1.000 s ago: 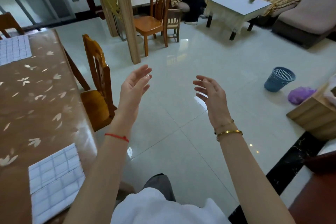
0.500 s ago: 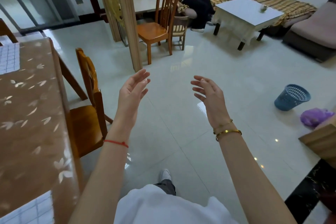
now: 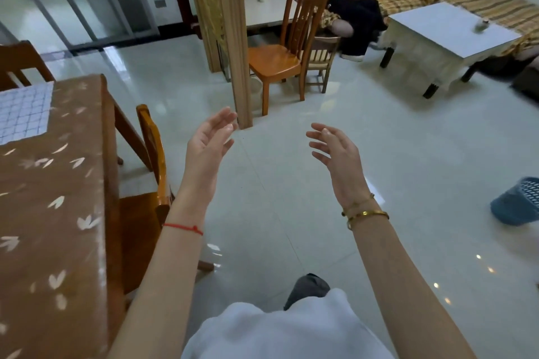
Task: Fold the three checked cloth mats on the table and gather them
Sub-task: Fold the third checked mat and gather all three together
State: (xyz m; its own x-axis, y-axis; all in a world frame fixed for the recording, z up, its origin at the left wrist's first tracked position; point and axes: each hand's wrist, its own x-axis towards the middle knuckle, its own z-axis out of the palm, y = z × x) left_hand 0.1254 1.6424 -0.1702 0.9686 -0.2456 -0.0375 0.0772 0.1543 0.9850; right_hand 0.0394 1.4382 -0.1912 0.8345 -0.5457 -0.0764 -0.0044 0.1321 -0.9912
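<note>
Both hands are up in the middle of the frame, over the shiny pale floor tiles (image 3: 277, 198), and they hold nothing. The left hand (image 3: 208, 151) has its palm turned in and its fingers loose and a little bent. The right hand (image 3: 335, 154) faces it with its fingers spread. They are well apart and touch nothing. I think they are held up like this so they are free to take a cloth. One white cloth mat with thin blue checks (image 3: 23, 111) lies flat at the left edge of the frame, on the long brown table with a pale leaf pattern (image 3: 58, 213). It is not folded. The other two mats cannot be seen here. An orange wooden chair (image 3: 151, 154) stands just beside the table, between it and the left hand. The body looks turned to the floor, not the table, so the hands are far from the mat. To start folding, the person would need to turn left and reach past the chair. A blue plastic basket (image 3: 519, 204) sits at the right edge
</note>
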